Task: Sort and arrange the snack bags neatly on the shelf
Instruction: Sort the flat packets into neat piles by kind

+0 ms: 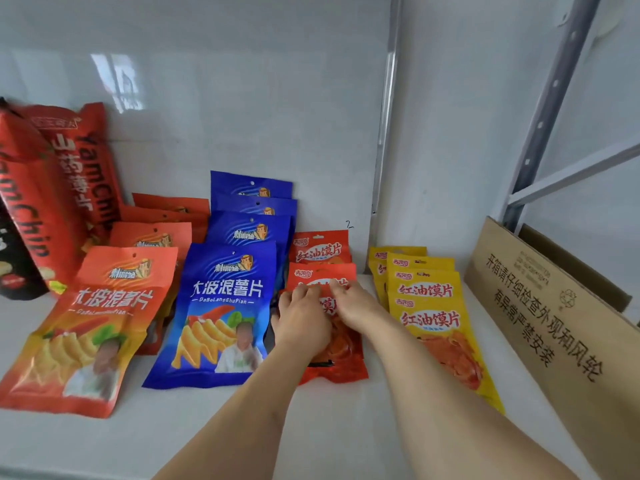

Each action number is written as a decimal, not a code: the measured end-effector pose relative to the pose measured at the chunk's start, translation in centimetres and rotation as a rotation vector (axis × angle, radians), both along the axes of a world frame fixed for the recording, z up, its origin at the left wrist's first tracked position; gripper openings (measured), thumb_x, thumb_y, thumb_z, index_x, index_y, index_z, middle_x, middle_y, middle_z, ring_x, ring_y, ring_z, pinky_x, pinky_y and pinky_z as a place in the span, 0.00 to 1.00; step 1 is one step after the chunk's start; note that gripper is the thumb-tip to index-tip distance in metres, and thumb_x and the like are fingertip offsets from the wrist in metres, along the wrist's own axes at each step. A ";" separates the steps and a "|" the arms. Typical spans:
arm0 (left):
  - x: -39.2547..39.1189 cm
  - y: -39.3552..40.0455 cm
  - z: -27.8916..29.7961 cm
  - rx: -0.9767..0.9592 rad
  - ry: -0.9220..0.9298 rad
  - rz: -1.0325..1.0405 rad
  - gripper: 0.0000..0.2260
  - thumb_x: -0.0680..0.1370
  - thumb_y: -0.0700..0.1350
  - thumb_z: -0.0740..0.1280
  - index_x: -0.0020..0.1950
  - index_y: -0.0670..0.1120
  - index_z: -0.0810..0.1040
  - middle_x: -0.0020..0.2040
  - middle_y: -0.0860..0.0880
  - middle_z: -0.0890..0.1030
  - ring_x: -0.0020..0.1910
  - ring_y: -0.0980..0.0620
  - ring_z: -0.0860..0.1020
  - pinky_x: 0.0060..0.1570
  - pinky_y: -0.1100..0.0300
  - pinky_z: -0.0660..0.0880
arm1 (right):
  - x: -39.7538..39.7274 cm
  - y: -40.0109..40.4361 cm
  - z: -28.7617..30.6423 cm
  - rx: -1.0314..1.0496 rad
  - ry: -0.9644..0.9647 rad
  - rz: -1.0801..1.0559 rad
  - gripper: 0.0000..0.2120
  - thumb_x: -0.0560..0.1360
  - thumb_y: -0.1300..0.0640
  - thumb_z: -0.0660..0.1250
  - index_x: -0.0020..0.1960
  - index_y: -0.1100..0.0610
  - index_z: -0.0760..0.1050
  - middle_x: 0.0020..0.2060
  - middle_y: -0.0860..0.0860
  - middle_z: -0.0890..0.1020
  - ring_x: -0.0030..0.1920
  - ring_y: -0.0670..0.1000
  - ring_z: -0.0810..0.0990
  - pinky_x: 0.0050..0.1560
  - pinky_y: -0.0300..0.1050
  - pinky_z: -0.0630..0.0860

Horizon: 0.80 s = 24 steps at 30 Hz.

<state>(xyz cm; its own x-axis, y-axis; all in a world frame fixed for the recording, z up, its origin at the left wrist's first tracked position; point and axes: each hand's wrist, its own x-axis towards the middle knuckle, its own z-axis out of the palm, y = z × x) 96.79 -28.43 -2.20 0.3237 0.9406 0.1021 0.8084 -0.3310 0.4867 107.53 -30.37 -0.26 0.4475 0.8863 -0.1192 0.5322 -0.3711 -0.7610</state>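
Note:
On the white shelf (329,427) lie rows of snack bags. My left hand (299,320) and my right hand (353,303) both rest flat on the front red bag (341,365), fingers pressed on its upper part. Behind it lies a second red bag (320,249). To the left is a row of several blue chip bags (221,313), then a row of several orange chip bags (93,327). To the right of my hands is a row of yellow bags (436,320), overlapping front to back.
Tall red yam chip bags (69,181) and a black bag (14,271) stand at the far left against the back wall. A brown cardboard box (554,317) lies at the right. A grey metal shelf post (550,109) rises at the right.

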 end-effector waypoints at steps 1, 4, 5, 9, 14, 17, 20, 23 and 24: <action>0.1 0.5 -0.1 -0.013 -0.033 0.013 0.27 0.81 0.47 0.63 0.79 0.50 0.58 0.78 0.47 0.59 0.77 0.41 0.56 0.73 0.43 0.58 | -0.1 0.2 -0.4 -0.008 0.001 -0.017 0.30 0.81 0.37 0.49 0.75 0.55 0.65 0.71 0.56 0.71 0.69 0.59 0.71 0.69 0.51 0.67; 0.0 1.6 -0.2 -0.078 -0.145 0.062 0.37 0.76 0.53 0.70 0.78 0.43 0.54 0.77 0.41 0.57 0.75 0.38 0.60 0.74 0.48 0.59 | -0.1 0.7 -0.8 0.001 0.023 -0.067 0.30 0.81 0.36 0.49 0.74 0.55 0.67 0.70 0.56 0.73 0.68 0.59 0.73 0.67 0.50 0.69; 0.0 1.9 -0.2 -0.101 -0.191 0.077 0.40 0.74 0.55 0.72 0.78 0.43 0.54 0.76 0.41 0.59 0.74 0.38 0.61 0.73 0.48 0.60 | 0.0 0.7 -0.7 0.011 0.046 -0.082 0.30 0.81 0.37 0.49 0.73 0.55 0.68 0.69 0.55 0.74 0.68 0.58 0.73 0.66 0.48 0.69; 0.1 3.4 0.3 -0.148 -0.254 0.098 0.43 0.70 0.57 0.76 0.76 0.42 0.58 0.72 0.41 0.65 0.71 0.39 0.66 0.70 0.46 0.67 | 0.6 0.4 -0.1 0.077 0.128 -0.132 0.25 0.84 0.42 0.49 0.72 0.56 0.69 0.66 0.53 0.76 0.65 0.55 0.75 0.55 0.41 0.65; 0.8 4.6 0.9 -0.227 -0.249 0.096 0.41 0.70 0.58 0.74 0.75 0.43 0.59 0.71 0.43 0.69 0.70 0.40 0.69 0.68 0.45 0.69 | 0.7 0.4 -0.2 0.197 0.269 -0.148 0.18 0.84 0.44 0.52 0.64 0.52 0.72 0.55 0.48 0.79 0.52 0.48 0.76 0.52 0.42 0.69; 1.1 5.7 1.6 -0.345 -0.403 0.134 0.41 0.69 0.54 0.76 0.74 0.43 0.60 0.68 0.42 0.72 0.64 0.40 0.76 0.63 0.44 0.75 | 1.0 0.8 -0.1 0.218 0.330 -0.165 0.20 0.83 0.42 0.51 0.67 0.52 0.71 0.60 0.51 0.80 0.57 0.52 0.79 0.58 0.48 0.75; 1.5 7.8 2.3 -0.515 -0.601 0.187 0.39 0.64 0.58 0.73 0.70 0.43 0.68 0.58 0.43 0.81 0.51 0.42 0.83 0.55 0.46 0.81 | 1.3 1.3 0.1 0.225 0.403 -0.209 0.26 0.82 0.39 0.51 0.74 0.53 0.64 0.64 0.53 0.77 0.61 0.54 0.79 0.55 0.47 0.77; 1.8 9.3 2.8 -0.617 -0.697 0.181 0.29 0.69 0.59 0.71 0.64 0.44 0.75 0.49 0.44 0.85 0.44 0.43 0.86 0.51 0.46 0.82 | 1.7 1.9 -0.1 0.222 0.423 -0.219 0.28 0.81 0.35 0.50 0.74 0.51 0.63 0.60 0.51 0.78 0.55 0.52 0.81 0.52 0.47 0.79; 1.9 9.6 3.2 -0.639 -0.715 0.173 0.24 0.73 0.57 0.71 0.63 0.44 0.76 0.48 0.44 0.86 0.43 0.43 0.86 0.52 0.46 0.82 | 1.7 2.2 -0.2 0.221 0.412 -0.224 0.28 0.80 0.35 0.50 0.72 0.51 0.64 0.56 0.50 0.79 0.52 0.51 0.81 0.52 0.48 0.80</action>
